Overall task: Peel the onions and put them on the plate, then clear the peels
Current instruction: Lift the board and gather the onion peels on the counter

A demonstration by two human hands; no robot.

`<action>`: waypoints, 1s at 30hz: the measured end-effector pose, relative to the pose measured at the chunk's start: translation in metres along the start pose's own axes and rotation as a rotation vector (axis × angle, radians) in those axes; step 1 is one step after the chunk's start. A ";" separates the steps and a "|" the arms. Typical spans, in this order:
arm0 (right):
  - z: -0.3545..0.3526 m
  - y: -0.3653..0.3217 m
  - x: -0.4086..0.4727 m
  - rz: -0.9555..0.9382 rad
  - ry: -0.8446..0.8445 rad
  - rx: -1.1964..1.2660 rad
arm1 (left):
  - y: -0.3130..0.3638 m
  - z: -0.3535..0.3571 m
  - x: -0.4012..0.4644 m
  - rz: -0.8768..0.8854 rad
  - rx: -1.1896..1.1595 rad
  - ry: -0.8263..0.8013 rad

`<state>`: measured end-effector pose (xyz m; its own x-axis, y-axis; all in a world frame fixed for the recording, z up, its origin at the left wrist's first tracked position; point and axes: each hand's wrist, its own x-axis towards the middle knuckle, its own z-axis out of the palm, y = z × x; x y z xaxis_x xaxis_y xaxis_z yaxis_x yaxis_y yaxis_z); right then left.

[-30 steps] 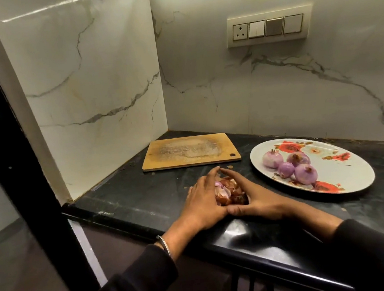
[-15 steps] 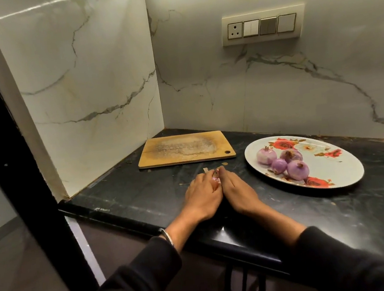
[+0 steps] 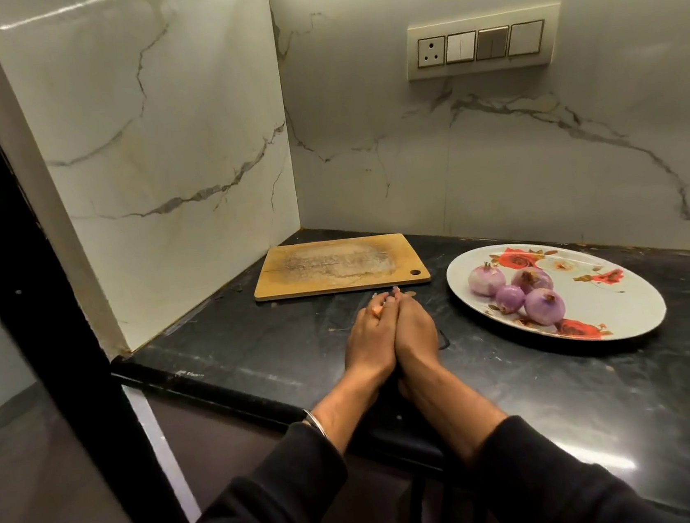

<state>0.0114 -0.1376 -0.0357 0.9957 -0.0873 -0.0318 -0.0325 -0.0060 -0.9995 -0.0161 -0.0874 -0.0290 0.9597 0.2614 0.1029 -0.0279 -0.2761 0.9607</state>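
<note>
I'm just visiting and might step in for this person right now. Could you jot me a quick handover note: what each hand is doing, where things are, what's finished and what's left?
Left hand and right hand: pressed together side by side on the black counter, cupped around the gathered onion peels; only a small scrap of peel shows between the left fingers.
Four peeled onions lie on the floral plate, to the right of the hands.
The wooden cutting board lies bare behind the hands.
Done: peeling and plating.
Left: lift the peel bundle off the counter and discard it, then pick up any stray bits near the board.
</note>
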 end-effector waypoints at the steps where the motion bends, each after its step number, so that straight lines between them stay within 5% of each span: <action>1: 0.003 0.002 0.001 0.042 -0.040 0.070 | 0.001 0.002 -0.002 -0.006 -0.070 0.018; 16: 0.022 -0.005 -0.014 0.193 0.039 0.775 | -0.001 -0.015 0.002 -0.188 -0.916 0.089; 30: 0.085 -0.019 -0.039 0.188 -0.109 0.854 | -0.007 -0.084 -0.009 -0.124 -1.034 0.212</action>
<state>-0.0193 -0.0497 -0.0158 0.9846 0.0840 -0.1531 -0.1637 0.7493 -0.6417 -0.0479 -0.0103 -0.0148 0.9067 0.4169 -0.0638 -0.2528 0.6583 0.7091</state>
